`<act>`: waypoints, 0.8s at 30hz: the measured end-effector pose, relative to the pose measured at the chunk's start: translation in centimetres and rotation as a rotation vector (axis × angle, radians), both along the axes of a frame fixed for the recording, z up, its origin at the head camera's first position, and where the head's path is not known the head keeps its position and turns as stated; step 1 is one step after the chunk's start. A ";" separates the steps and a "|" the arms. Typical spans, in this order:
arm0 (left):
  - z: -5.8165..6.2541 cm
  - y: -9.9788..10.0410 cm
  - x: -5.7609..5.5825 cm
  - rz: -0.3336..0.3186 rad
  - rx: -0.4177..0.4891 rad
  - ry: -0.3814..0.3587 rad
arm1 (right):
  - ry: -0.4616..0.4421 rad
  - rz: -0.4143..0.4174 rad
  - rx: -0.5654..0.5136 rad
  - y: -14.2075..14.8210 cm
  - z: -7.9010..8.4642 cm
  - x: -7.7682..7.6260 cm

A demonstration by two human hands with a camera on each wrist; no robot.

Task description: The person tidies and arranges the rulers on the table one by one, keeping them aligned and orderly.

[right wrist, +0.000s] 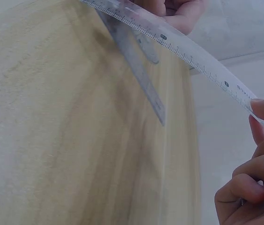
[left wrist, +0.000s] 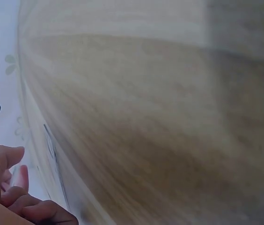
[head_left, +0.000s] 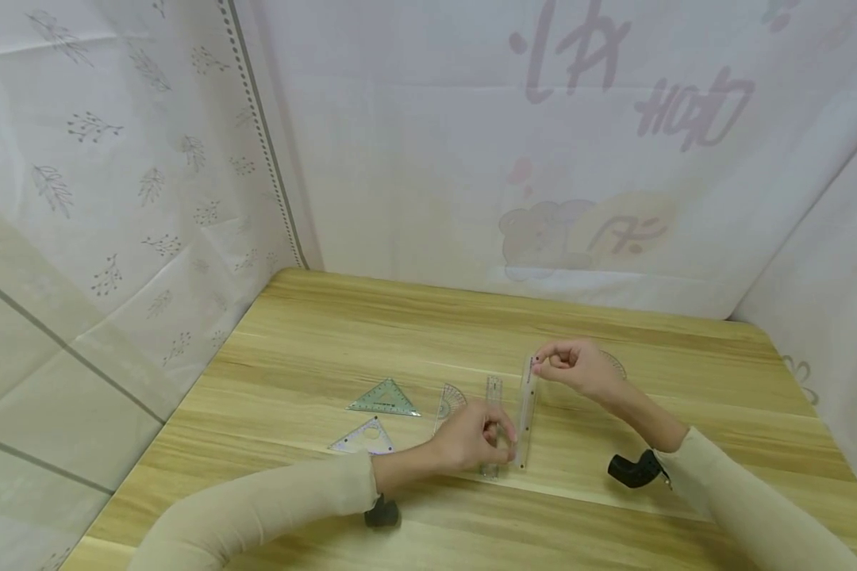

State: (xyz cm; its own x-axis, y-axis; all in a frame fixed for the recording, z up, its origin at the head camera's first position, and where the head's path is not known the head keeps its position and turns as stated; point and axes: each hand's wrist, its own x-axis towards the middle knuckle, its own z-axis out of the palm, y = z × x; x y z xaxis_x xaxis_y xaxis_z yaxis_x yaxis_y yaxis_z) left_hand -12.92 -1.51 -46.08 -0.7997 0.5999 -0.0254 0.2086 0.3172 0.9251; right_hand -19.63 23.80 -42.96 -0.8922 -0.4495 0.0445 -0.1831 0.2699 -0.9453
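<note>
A clear straight ruler (head_left: 525,412) is held up off the table between both hands. My right hand (head_left: 578,366) pinches its far end between thumb and index finger, the other fingers curled; the right wrist view shows the same ruler (right wrist: 193,57) slanting down from that pinch. My left hand (head_left: 471,436) holds the near end by its left edge with thumb and fingertips. Beneath, a second clear ruler (head_left: 494,388) lies flat, partly hidden by the left hand. Left of it is a clear protractor (head_left: 448,400), its lower part behind the same hand.
On the left lie a greenish set square (head_left: 367,405) and a clear set square (head_left: 350,441), the latter partly covered by the left forearm. Another protractor (head_left: 616,365) shows behind the right hand. Patterned curtains (head_left: 414,159) stand around the wooden table (head_left: 314,317).
</note>
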 end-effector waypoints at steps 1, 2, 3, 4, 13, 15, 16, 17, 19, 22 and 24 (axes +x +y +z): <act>0.0 0.0 0.1 0.004 -0.016 0.008 | 0.004 0.004 0.006 0.0 -0.1 0.0; 0.0 0.1 0.2 0.007 -0.030 0.014 | 0.012 0.011 0.007 0.0 -0.2 0.0; 0.0 0.1 0.2 0.010 -0.042 0.019 | 0.022 0.016 0.009 0.0 -0.3 0.0; 0.0 0.1 0.3 0.014 -0.055 0.021 | 0.031 0.022 0.010 0.0 -0.4 0.0; -0.1 0.0 0.5 0.030 -0.116 0.053 | 0.038 0.003 0.047 0.0 -0.8 0.2; -0.1 0.0 0.5 0.034 -0.139 0.076 | 0.036 -0.001 0.046 0.0 -0.9 0.2; -0.1 0.0 0.6 0.037 -0.151 0.086 | 0.039 0.001 0.043 0.1 -0.9 0.2; 0.0 0.1 0.6 0.039 -0.164 0.097 | 0.040 0.006 0.039 0.1 -1.0 0.2; 0.1 0.1 0.7 0.040 -0.189 0.117 | 0.042 0.008 0.036 0.1 -1.1 0.1; 0.3 0.1 0.8 0.040 -0.225 0.147 | 0.053 0.014 0.041 0.1 -1.2 0.1; 0.4 0.1 0.8 0.039 -0.255 0.173 | 0.055 0.013 0.047 0.1 -1.3 0.1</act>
